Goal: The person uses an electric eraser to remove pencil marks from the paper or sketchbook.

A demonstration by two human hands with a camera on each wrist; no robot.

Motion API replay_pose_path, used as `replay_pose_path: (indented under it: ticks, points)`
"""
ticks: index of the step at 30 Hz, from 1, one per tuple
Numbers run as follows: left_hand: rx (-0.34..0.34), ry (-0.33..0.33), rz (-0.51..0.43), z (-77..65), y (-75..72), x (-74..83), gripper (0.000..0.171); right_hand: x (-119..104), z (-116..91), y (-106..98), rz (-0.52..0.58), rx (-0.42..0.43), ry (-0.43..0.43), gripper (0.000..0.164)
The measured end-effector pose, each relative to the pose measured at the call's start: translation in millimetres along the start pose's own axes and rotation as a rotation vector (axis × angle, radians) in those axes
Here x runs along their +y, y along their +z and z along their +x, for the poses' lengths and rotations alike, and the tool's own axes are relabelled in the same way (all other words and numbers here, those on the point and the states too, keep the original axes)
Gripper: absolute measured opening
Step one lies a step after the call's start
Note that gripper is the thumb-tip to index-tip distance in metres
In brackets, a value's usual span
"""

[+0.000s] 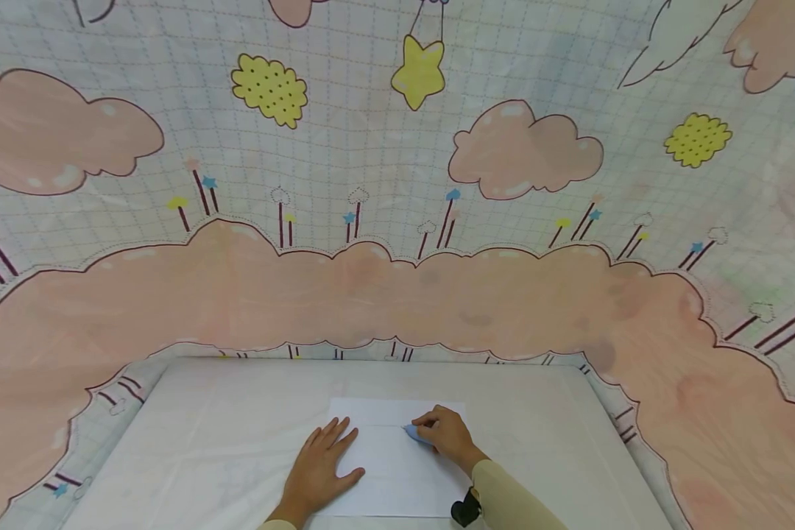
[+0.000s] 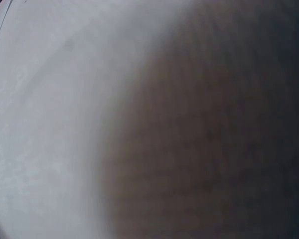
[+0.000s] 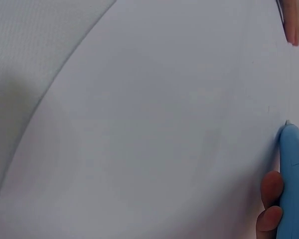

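Note:
A white sheet of paper (image 1: 397, 478) lies on the white-covered table. My left hand (image 1: 318, 467) rests on its left side, fingers straight and spread. In the right wrist view, fingertips of the left hand (image 3: 291, 25) show at the top right. My right hand (image 1: 447, 434) pinches a thick light-blue pen-like tool (image 3: 293, 174) between thumb and fingers. The tool's small pointed tip (image 3: 287, 122) is at the paper's surface, on the upper right half of the sheet; its exact kind is unclear. A blurred brown shape (image 2: 199, 149) fills much of the left wrist view.
The white-covered table (image 1: 225, 419) extends around the sheet on both sides. Behind it hangs a cloth backdrop (image 1: 371, 294) printed with clouds and stars. A black heart-shaped item (image 1: 465, 508) sits at the right sleeve (image 1: 510, 497).

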State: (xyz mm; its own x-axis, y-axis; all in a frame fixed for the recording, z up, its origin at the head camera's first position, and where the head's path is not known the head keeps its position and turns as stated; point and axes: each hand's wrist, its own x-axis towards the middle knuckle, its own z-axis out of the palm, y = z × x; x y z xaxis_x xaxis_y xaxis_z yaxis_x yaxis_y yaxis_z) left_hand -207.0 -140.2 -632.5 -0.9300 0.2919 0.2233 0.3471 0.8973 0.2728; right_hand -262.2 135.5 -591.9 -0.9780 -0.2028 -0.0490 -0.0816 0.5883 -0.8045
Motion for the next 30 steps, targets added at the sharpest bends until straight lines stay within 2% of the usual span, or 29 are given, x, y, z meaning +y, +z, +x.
replay_pose_path:
  ticks: [6,13,30]
  points:
    - [0.003,0.002,-0.01,0.8,-2.2,2.1,0.075,-6.4,1.4,0.4,-0.023,-0.007,-0.01,0.015]
    - [0.043,0.02,-0.004,0.2,-1.5,1.6,0.073,-5.7,1.9,1.0,-0.049,-0.005,-0.026,0.016]
    - [0.018,0.013,0.008,-0.5,-3.2,2.3,0.075,0.3,4.5,2.9,-0.05,-0.012,-0.053,0.016]
